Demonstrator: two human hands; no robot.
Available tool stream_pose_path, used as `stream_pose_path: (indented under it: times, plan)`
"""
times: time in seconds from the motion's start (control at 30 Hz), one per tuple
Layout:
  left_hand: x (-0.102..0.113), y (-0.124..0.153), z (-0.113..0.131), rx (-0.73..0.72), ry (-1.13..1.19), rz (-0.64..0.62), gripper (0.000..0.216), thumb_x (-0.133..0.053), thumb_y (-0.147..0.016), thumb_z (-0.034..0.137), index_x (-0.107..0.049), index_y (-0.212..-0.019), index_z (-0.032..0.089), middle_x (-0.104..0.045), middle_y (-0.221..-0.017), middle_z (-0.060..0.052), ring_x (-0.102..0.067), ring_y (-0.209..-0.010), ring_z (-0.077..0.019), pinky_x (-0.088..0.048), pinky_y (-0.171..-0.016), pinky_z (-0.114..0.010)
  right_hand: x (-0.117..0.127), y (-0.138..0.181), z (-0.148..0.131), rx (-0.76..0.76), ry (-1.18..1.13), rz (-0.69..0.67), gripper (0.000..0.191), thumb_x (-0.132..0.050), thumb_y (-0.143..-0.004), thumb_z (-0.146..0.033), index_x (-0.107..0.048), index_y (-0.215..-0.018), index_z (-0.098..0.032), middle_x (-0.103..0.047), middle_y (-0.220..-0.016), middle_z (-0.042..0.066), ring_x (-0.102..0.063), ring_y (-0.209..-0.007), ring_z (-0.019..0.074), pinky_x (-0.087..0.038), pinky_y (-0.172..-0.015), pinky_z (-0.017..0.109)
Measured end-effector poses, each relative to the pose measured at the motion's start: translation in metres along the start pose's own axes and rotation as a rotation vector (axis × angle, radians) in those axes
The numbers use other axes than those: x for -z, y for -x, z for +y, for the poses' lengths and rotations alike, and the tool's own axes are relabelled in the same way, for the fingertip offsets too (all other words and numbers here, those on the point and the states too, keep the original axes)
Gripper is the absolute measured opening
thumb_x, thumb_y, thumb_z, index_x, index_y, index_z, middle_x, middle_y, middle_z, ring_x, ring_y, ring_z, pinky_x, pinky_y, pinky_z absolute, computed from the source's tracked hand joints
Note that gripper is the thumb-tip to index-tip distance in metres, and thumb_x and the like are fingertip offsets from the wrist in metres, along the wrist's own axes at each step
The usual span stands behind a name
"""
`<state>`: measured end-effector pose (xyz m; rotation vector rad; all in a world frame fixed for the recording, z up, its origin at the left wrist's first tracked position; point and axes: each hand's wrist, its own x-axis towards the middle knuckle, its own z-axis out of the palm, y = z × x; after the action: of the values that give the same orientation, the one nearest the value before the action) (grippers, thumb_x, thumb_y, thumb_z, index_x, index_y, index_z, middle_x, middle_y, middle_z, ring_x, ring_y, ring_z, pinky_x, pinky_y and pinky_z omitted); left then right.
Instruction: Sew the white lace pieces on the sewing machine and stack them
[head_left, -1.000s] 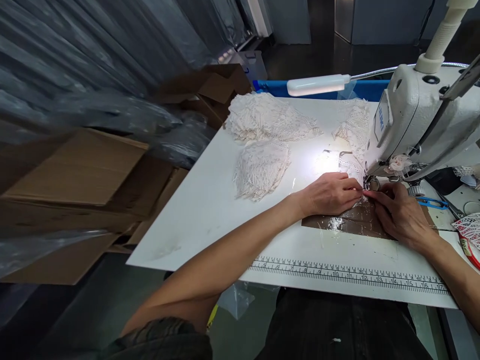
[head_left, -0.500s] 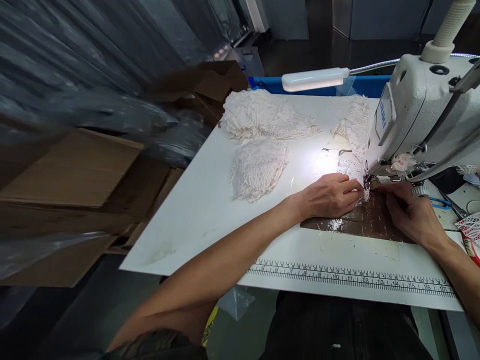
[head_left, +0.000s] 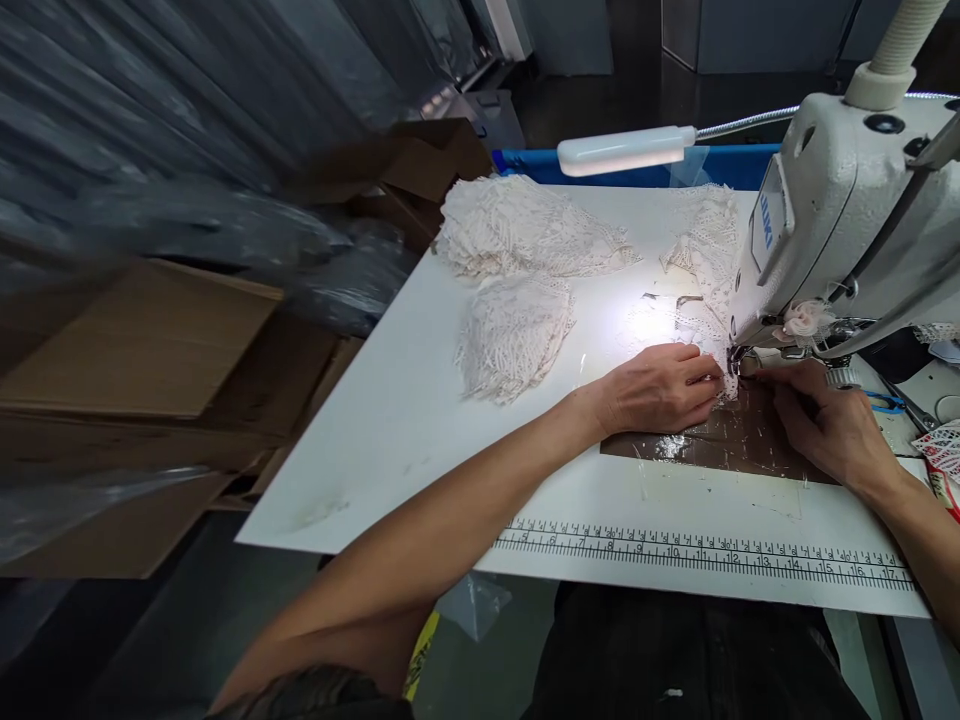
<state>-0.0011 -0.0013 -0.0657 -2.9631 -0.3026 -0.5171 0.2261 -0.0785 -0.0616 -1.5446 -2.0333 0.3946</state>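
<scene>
White lace (head_left: 703,326) runs under the needle area of a sewing machine (head_left: 810,220). Just left of the presser foot (head_left: 735,360), my left hand (head_left: 664,388) is closed on the lace, its fingers bent and pressed together at the edge. On the other side, my right hand (head_left: 832,415) reaches in with thumb and index finger close to the foot. Its fingertips are pinched, and what lies between them is too small to make out. Beneath both hands is a brown shiny plate (head_left: 712,445).
Two piles of lace pieces, a larger one (head_left: 525,228) and a smaller one (head_left: 516,335), lie on the white table (head_left: 375,450). A lamp (head_left: 626,152) hangs behind. Blue-handled snips (head_left: 885,403) lie at right. Cardboard boxes (head_left: 135,340) stand left. A printed ruler (head_left: 705,556) follows the front edge.
The view has shifted very slightly. Both hands stay in nearly the same place beside the presser foot, and the lace shows no clear movement.
</scene>
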Motion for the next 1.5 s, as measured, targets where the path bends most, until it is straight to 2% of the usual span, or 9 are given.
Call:
stream_pose_path:
  times: [0.17,0.3,0.43,0.67,0.77,0.97,1.23,1.37,1.5]
  plan:
    - [0.000,-0.001,0.001,-0.006,-0.057,0.031,0.025,-0.039,-0.098,0.019,-0.063,-0.095,0.014,-0.067,-0.103,-0.008,-0.058,-0.076,-0.0130,-0.048,-0.071,-0.028,-0.001,0.001,0.000,0.115,0.055,-0.012,0.036,-0.042,-0.092,-0.027,-0.067,-0.116,-0.019,-0.068,-0.104,0.010,-0.065,-0.084,0.0216,-0.053,-0.073,0.034]
    - [-0.001,-0.002,0.002,0.000,-0.085,0.027,0.026,-0.038,-0.098,0.018,-0.063,-0.089,0.015,-0.067,-0.104,-0.006,-0.055,-0.070,-0.0117,-0.046,-0.067,-0.028,-0.005,0.002,0.004,0.267,0.218,-0.023,0.037,-0.040,-0.094,-0.027,-0.068,-0.119,-0.022,-0.063,-0.094,0.011,-0.061,-0.079,0.0205,-0.050,-0.068,0.033]
    - [-0.001,-0.002,0.002,0.001,-0.077,-0.006,0.030,-0.037,-0.098,0.019,-0.063,-0.085,0.015,-0.068,-0.103,-0.006,-0.055,-0.070,-0.0120,-0.047,-0.070,-0.028,-0.007,0.002,0.005,0.396,0.381,-0.013,0.036,-0.040,-0.096,-0.027,-0.069,-0.117,-0.025,-0.060,-0.096,0.011,-0.056,-0.075,0.0188,-0.047,-0.066,0.032]
    - [0.001,-0.004,0.006,0.037,-0.065,-0.015,0.031,-0.037,-0.097,0.023,-0.065,-0.085,0.016,-0.068,-0.095,-0.006,-0.056,-0.072,-0.0148,-0.042,-0.069,-0.031,-0.006,0.003,-0.003,0.374,0.442,-0.054,0.037,-0.038,-0.095,-0.027,-0.067,-0.119,-0.023,-0.057,-0.099,0.011,-0.055,-0.077,0.0199,-0.047,-0.067,0.034]
    - [0.004,-0.005,0.007,0.064,-0.073,-0.003,0.031,-0.038,-0.096,0.024,-0.065,-0.084,0.017,-0.069,-0.093,-0.005,-0.057,-0.076,-0.0171,-0.040,-0.074,-0.035,-0.005,0.003,-0.005,0.358,0.453,-0.077,0.037,-0.039,-0.094,-0.026,-0.066,-0.119,-0.023,-0.057,-0.098,0.011,-0.054,-0.075,0.0196,-0.046,-0.066,0.033]
    - [0.009,-0.005,0.007,0.111,-0.027,-0.062,0.029,-0.039,-0.095,0.027,-0.066,-0.094,0.016,-0.068,-0.103,-0.006,-0.057,-0.081,-0.0182,-0.038,-0.079,-0.036,-0.006,0.000,-0.009,0.306,0.518,-0.115,0.037,-0.039,-0.092,-0.026,-0.064,-0.119,-0.023,-0.057,-0.099,0.011,-0.053,-0.068,0.0177,-0.042,-0.058,0.030]
    - [0.010,-0.004,0.006,0.178,-0.032,-0.125,0.036,-0.038,-0.096,0.036,-0.066,-0.100,0.014,-0.064,-0.113,-0.009,-0.056,-0.088,-0.0207,-0.037,-0.085,-0.041,-0.002,-0.008,-0.036,0.126,0.748,-0.285,0.037,-0.042,-0.089,-0.022,-0.061,-0.120,-0.026,-0.057,-0.103,0.014,-0.052,-0.063,0.0172,-0.039,-0.053,0.029]
    - [0.011,-0.004,0.007,0.202,-0.030,-0.146,0.041,-0.034,-0.099,0.037,-0.062,-0.112,0.010,-0.063,-0.115,-0.010,-0.055,-0.090,-0.0207,-0.037,-0.083,-0.040,-0.005,-0.005,-0.030,0.155,0.708,-0.223,0.035,-0.042,-0.089,-0.023,-0.062,-0.118,-0.026,-0.057,-0.105,0.014,-0.054,-0.063,0.0178,-0.043,-0.055,0.031]
    - [0.011,-0.004,0.008,0.232,-0.023,-0.158,0.043,-0.033,-0.099,0.038,-0.058,-0.118,0.009,-0.061,-0.117,-0.011,-0.053,-0.090,-0.0209,-0.036,-0.078,-0.039,-0.003,0.001,-0.013,0.196,0.464,-0.092,0.035,-0.037,-0.092,-0.026,-0.063,-0.117,-0.022,-0.060,-0.100,0.012,-0.060,-0.069,0.0197,-0.050,-0.060,0.033]
